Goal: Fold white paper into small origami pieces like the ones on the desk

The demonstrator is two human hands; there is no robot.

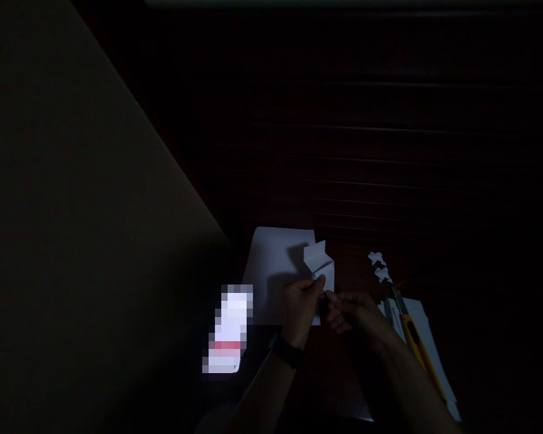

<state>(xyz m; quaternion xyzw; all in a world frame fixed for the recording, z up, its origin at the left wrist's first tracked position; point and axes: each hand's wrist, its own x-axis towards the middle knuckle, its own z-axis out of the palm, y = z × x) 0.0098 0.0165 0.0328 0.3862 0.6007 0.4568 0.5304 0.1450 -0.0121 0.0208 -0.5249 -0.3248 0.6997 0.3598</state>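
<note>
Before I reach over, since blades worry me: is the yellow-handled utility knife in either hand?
No, the knife lies on white paper sheets beside the right forearm.

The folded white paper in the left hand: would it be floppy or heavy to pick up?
The folded white paper is probably light, as it looks thin. Its creases may stiffen it a bit, since its flaps stand at angles. Those thin edges suggest it could crumple if squeezed.
</note>
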